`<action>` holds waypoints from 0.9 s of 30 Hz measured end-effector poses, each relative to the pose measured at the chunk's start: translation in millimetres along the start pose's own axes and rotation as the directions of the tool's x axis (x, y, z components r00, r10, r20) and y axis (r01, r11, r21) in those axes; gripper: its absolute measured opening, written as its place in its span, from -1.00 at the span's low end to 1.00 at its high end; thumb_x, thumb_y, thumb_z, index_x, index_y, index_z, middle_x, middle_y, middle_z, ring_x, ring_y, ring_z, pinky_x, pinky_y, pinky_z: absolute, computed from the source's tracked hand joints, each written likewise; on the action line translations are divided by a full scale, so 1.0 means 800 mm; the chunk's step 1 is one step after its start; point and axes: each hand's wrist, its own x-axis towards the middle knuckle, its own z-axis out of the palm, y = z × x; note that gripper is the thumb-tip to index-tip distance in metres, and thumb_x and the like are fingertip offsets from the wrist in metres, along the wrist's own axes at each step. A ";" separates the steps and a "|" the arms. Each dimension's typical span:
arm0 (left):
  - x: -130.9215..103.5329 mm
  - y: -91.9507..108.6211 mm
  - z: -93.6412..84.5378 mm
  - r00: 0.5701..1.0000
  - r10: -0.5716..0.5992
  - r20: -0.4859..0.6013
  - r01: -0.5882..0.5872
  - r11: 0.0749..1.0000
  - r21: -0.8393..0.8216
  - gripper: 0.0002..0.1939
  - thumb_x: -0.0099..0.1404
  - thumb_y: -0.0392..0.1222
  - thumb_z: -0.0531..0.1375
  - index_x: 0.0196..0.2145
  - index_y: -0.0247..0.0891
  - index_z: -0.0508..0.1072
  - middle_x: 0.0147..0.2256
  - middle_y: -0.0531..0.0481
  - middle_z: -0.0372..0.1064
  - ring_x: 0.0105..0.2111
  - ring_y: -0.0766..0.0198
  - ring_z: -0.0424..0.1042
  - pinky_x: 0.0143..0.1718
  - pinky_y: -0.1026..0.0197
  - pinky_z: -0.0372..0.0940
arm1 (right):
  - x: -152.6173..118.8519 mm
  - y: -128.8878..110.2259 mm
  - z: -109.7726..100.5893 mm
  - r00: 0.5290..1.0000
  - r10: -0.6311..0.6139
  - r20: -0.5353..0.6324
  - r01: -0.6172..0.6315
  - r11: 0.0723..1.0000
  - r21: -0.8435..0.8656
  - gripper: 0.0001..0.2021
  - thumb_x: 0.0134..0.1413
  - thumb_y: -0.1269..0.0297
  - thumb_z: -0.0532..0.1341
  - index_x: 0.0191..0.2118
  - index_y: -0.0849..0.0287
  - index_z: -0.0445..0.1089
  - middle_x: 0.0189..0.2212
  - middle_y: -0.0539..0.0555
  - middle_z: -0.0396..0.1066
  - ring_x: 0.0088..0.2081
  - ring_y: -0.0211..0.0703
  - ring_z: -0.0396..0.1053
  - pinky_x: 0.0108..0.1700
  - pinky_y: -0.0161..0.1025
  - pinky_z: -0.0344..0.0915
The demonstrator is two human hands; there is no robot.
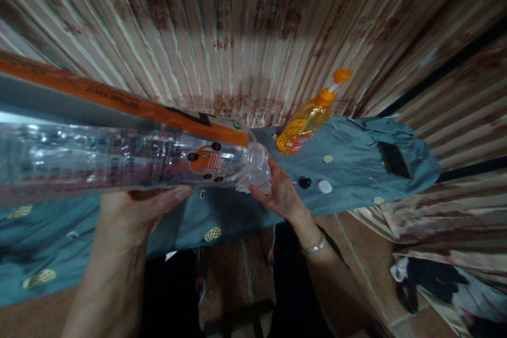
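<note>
A large clear plastic package (158, 161) with an orange and grey printed band lies across the left half of the view, close to the camera. From below, my left hand (150, 208) holds it, the thumb along its lower edge and the other fingers hidden behind it. My right hand (279, 190) grips the crumpled clear right end (257, 163), thumb below and fingers partly behind. Right of that hand, a black round item (304, 182) and a white round item (325, 186) lie on the teal cloth (245, 222).
An orange pump bottle (303, 127) stands at the back of the cloth, by a pleated curtain (245, 26). A dark phone (394, 159) lies at the right end. Clothes or bags (439, 280) are at the lower right. Tiled floor (356, 253) shows below.
</note>
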 end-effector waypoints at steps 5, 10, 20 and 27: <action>0.002 -0.001 0.000 1.000 0.030 -0.003 -0.030 0.999 0.016 -0.58 -0.31 -0.44 0.58 -0.47 -0.21 0.57 -0.50 0.09 0.53 -0.53 0.19 0.55 -0.46 0.13 0.60 | 0.001 0.000 0.000 1.000 0.012 0.013 -0.011 1.000 -0.003 -0.02 0.20 0.16 0.38 0.54 0.07 -0.21 0.36 0.40 0.34 0.34 0.35 0.38 0.27 0.44 0.43; 0.001 0.004 0.003 0.998 0.031 0.054 -0.032 0.999 0.018 -0.61 -0.27 -0.43 0.59 -0.52 -0.20 0.53 -0.54 0.13 0.49 -0.53 0.20 0.56 -0.40 0.11 0.63 | 0.001 0.000 -0.001 1.000 -0.004 0.007 0.004 1.000 0.010 -0.04 0.20 0.16 0.38 0.54 0.13 -0.17 0.37 0.42 0.33 0.35 0.33 0.38 0.29 0.38 0.43; 0.004 0.002 0.005 0.987 0.112 0.112 -0.114 0.993 0.011 -0.59 -0.23 -0.46 0.59 -0.39 -0.21 0.66 -0.44 0.10 0.63 -0.47 0.18 0.65 -0.46 0.19 0.64 | -0.001 0.006 0.001 0.998 -0.053 -0.030 0.053 0.998 0.023 -0.04 0.23 0.15 0.38 0.55 0.11 -0.18 0.36 0.41 0.34 0.34 0.32 0.38 0.29 0.34 0.45; -0.003 0.012 0.021 0.989 0.126 0.073 -0.129 0.991 0.036 -0.64 -0.21 -0.41 0.60 -0.39 -0.22 0.71 -0.44 0.11 0.65 -0.50 0.29 0.63 -0.44 0.36 0.58 | 0.001 0.005 -0.001 0.999 -0.042 -0.001 0.042 0.999 0.018 -0.07 0.24 0.15 0.35 0.54 0.13 -0.17 0.37 0.43 0.32 0.36 0.31 0.36 0.29 0.34 0.42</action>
